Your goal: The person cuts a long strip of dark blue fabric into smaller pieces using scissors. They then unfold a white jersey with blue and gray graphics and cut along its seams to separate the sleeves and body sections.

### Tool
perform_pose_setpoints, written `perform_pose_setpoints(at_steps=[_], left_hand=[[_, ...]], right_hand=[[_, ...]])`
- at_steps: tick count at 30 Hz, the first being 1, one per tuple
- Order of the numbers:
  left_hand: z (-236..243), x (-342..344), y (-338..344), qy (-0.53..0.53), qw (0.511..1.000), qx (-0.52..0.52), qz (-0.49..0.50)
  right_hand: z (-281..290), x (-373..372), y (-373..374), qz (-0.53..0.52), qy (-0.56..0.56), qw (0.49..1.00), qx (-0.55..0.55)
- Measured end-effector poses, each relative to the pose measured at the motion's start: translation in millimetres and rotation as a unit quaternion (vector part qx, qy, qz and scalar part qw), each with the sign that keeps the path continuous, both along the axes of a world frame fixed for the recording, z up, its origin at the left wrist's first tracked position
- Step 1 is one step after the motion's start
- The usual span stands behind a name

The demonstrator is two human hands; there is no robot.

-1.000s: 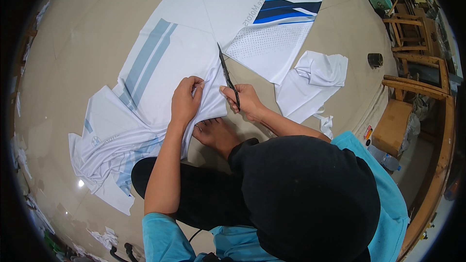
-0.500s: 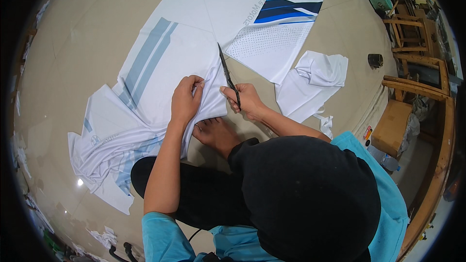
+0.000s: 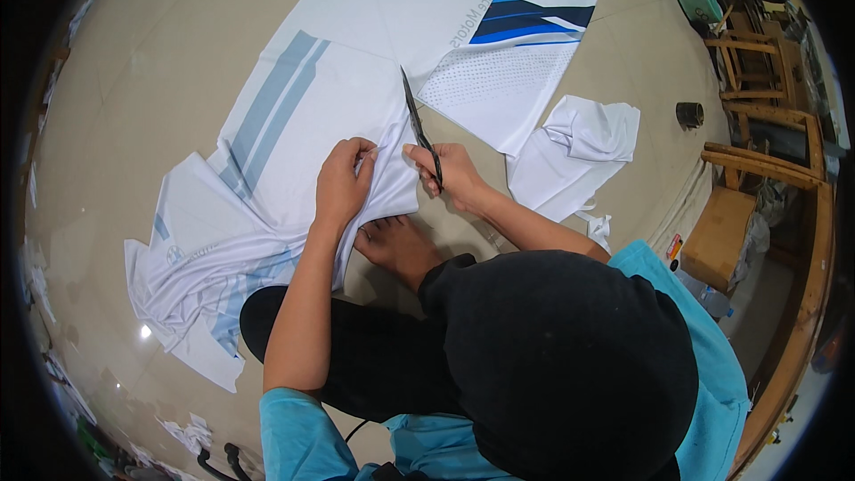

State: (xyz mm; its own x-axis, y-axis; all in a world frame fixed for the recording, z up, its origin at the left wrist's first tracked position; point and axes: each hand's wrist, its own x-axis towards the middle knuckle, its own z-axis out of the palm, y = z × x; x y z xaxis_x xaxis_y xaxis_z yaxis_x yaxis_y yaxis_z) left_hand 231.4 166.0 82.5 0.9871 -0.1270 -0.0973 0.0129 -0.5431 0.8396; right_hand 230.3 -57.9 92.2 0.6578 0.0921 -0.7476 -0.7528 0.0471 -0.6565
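Note:
A large piece of white fabric (image 3: 356, 98) with grey-blue stripes is spread over the floor, bunched into folds at the lower left. My left hand (image 3: 347, 180) pinches a gathered fold of it between thumb and fingers. Just to the right, my right hand (image 3: 452, 174) grips black scissors (image 3: 415, 116) by the handles. Their blades point away from me into the fabric, at a gap beside a panel (image 3: 499, 80) with blue stripes and grey dots. The blades look nearly closed.
My bare foot (image 3: 392, 245) rests by the fabric's near edge. A crumpled white piece (image 3: 579, 156) and a small scrap (image 3: 598, 232) lie to the right. Farther right are a dark cup-like container (image 3: 688, 114), a cardboard box (image 3: 723, 223), a plastic bottle (image 3: 704, 292) and wooden frames (image 3: 757, 160).
The scissors and my right hand have shifted slightly away from me, and the blade tips sit a little farther up the fabric. My left hand keeps its pinch with hardly any movement.

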Motion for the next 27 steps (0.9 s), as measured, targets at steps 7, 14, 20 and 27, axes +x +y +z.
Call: perform_pose_setpoints(at_steps=[7, 14, 20, 27], left_hand=[[2.9, 0.5, -0.3, 0.0, 1.0, 0.01, -0.004], [2.6, 0.6, -0.3, 0.002, 1.0, 0.013, -0.002], [1.8, -0.2, -0.8, 0.008, 1.0, 0.006, 0.003], [1.1, 0.1, -0.3, 0.006, 1.0, 0.007, -0.002]], right_hand=[[-4.1, 5.4, -0.4, -0.003, -0.006, 1.0, 0.005], [-7.6, 6.4, -0.3, -0.001, -0.015, 1.0, 0.007], [-9.4, 6.6, 0.1, -0.004, -0.013, 1.0, -0.003], [-9.8, 6.7, 0.1, 0.0, -0.013, 1.0, -0.011]])
